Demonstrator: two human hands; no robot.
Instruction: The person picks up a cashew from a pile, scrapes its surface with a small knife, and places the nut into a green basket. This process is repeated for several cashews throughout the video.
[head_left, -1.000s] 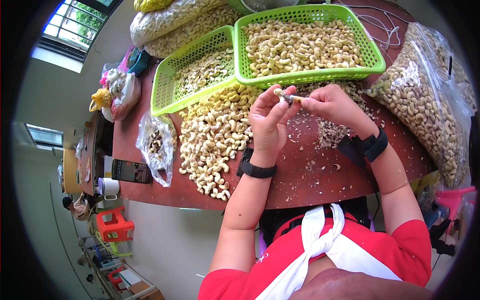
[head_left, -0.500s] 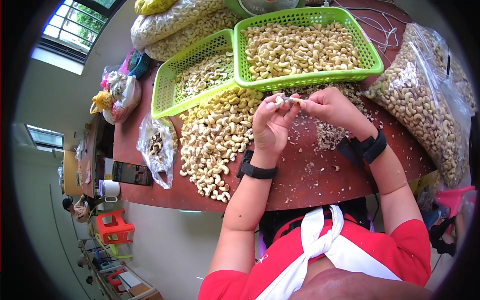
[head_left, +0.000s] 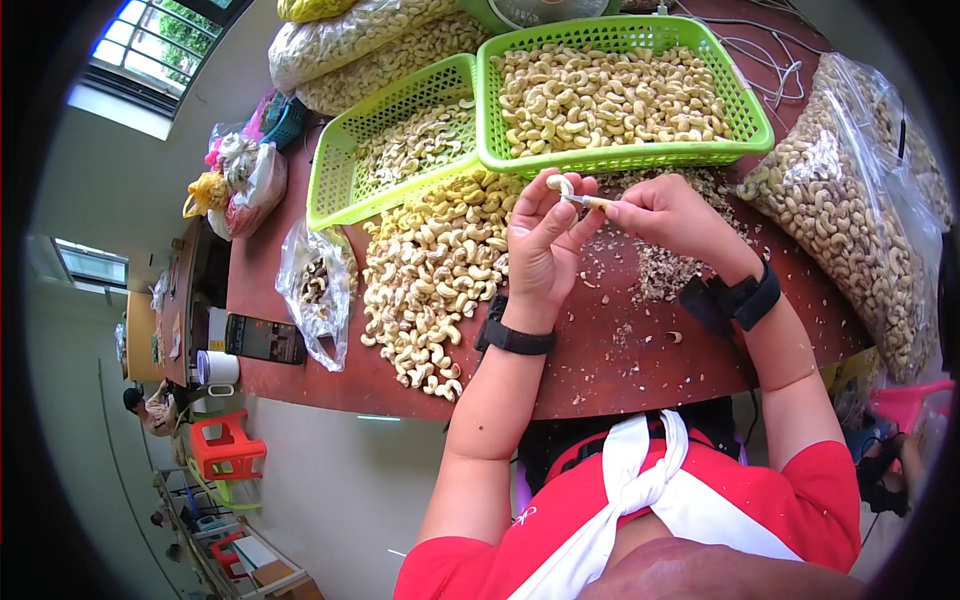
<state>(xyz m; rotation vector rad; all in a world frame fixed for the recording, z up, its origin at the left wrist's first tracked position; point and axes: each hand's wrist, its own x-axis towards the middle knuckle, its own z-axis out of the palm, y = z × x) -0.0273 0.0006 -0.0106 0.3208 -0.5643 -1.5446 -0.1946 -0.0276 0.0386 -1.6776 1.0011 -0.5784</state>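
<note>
My left hand (head_left: pixel 543 232) is raised over the table, thumb and fingers closed on a single cashew nut (head_left: pixel 560 185). From the right, my right hand (head_left: pixel 662 214) grips a small knife (head_left: pixel 592 201) by its light-coloured handle, its short metal blade reaching the lower side of that nut. To the left of my left hand lies a heap of loose cashews (head_left: pixel 430 275) on the red table. Skin crumbs (head_left: pixel 668 272) are scattered beneath and around my right hand. Just beyond both hands stands a green basket (head_left: pixel 630 158) full of cashews.
A second green basket (head_left: pixel 330 195) with fewer nuts leans at the left. Big clear bags of cashews stand at right (head_left: pixel 850 200) and back left (head_left: pixel 350 45). A small plastic bag (head_left: pixel 318 300), a phone (head_left: pixel 265 338) and a white mug (head_left: pixel 217 369) lie along the left side.
The cashew in my left fingers has turned and now stands higher, showing more of its curve. The knife blade is more exposed below it. The view has shifted slightly.
</note>
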